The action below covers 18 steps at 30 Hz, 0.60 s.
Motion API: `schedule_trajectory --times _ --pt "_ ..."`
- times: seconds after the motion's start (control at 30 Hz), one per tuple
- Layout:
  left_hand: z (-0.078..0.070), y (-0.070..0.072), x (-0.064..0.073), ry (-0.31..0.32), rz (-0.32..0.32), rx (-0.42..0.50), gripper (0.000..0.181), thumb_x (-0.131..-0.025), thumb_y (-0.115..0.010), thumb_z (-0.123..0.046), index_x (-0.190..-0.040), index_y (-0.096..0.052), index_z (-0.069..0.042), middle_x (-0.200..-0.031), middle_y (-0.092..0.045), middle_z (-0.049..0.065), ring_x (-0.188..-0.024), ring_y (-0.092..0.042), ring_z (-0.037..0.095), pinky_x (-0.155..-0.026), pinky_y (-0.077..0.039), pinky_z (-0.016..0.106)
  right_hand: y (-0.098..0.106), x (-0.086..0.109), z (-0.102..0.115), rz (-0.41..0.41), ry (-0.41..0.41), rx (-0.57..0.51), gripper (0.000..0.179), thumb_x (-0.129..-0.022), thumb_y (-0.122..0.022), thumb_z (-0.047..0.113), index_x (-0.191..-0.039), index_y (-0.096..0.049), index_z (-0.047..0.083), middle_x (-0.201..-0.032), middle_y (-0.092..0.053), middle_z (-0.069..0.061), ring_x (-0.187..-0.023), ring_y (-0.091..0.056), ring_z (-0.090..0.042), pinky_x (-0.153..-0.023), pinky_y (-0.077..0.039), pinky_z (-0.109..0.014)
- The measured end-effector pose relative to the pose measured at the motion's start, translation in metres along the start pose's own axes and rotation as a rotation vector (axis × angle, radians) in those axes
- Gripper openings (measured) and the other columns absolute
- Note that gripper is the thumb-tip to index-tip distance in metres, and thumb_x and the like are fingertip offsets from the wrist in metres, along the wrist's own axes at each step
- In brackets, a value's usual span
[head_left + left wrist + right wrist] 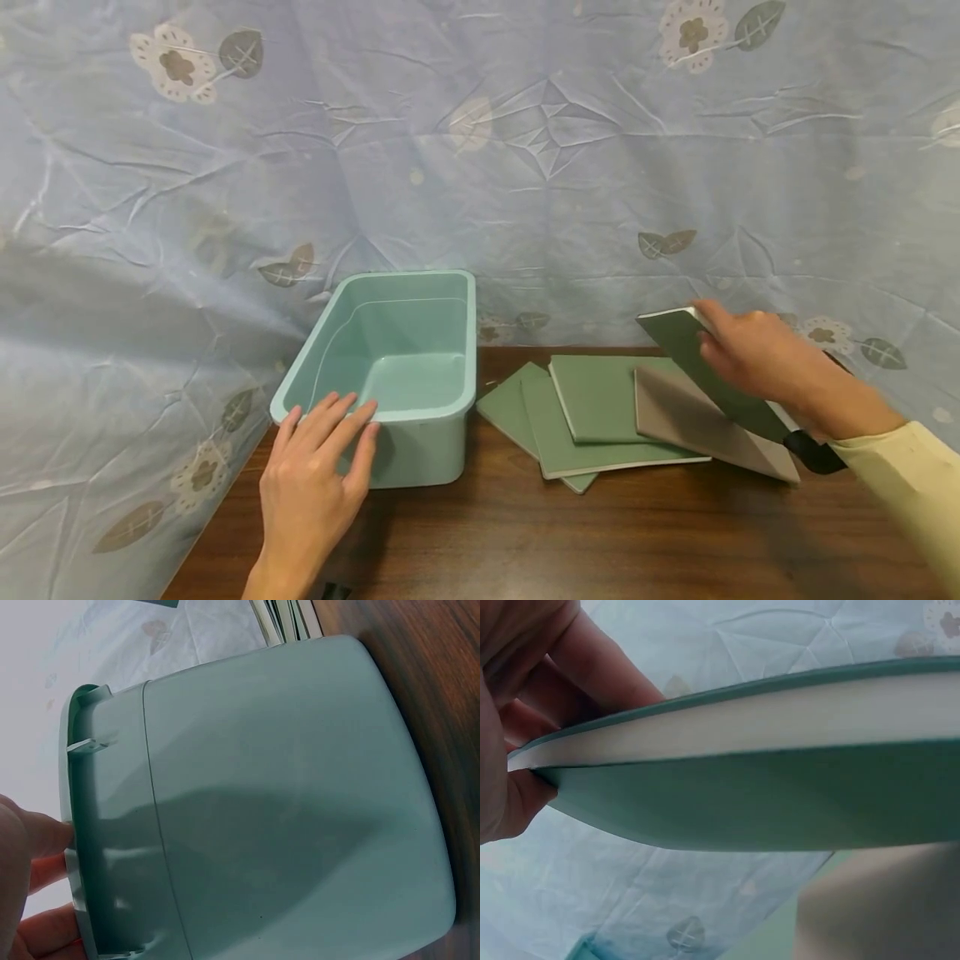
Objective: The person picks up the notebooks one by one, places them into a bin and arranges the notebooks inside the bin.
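My right hand [757, 354] pinches a dark green notebook [701, 379] by one edge, thumb on one cover and fingers on the other. In the right wrist view the notebook [780, 802] shows its white page edge and bows slightly. It is tilted in the air above a pile. On the left, my left hand [311, 479] rests on the near rim of a light teal plastic bin [420, 450], its fingers extended over the edge. The left wrist view shows the bin's outer wall [270, 795] close up, with fingertips at the rim.
Right of the bin, several green notebooks [607, 400] lie overlapping, with a brown-grey notebook [690, 408] on top. They lie on a dark wooden table [540, 542]. A wrinkled floral cloth [525, 167] hangs behind and to the left.
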<state>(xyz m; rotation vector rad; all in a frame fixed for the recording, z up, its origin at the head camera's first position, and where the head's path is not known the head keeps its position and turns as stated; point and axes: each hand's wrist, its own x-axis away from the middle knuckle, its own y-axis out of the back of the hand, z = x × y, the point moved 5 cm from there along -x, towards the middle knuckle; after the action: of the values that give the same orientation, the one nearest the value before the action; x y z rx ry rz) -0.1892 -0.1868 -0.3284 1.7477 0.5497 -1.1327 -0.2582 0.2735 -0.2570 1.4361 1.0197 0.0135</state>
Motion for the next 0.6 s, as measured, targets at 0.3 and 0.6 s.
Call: schedule_trajectory --times 0.3,0.6 --pt "-0.002 0.001 0.001 -0.007 -0.024 0.003 0.027 -0.09 -0.066 -0.025 -0.112 -0.076 -0.013 -0.114 -0.074 0.012 -0.111 -0.067 0.034 -0.102 -0.043 0.061 0.015 -0.007 -0.003 -0.027 -0.008 -0.049 0.044 -0.084 -0.066 0.001 -0.123 -0.048 0.006 -0.051 -0.041 0.009 -0.044 -0.037 -0.004 -0.044 -0.031 -0.023" --pt "-0.003 0.002 0.001 0.0 -0.018 -0.005 0.027 -0.09 -0.066 -0.026 -0.112 -0.076 -0.013 -0.114 -0.074 0.012 -0.112 -0.067 0.034 -0.103 -0.043 0.061 0.027 -0.023 0.004 -0.006 -0.014 -0.042 0.038 -0.089 -0.063 0.005 -0.124 -0.048 0.006 -0.051 -0.039 0.01 -0.045 -0.035 -0.004 -0.045 -0.032 -0.024"
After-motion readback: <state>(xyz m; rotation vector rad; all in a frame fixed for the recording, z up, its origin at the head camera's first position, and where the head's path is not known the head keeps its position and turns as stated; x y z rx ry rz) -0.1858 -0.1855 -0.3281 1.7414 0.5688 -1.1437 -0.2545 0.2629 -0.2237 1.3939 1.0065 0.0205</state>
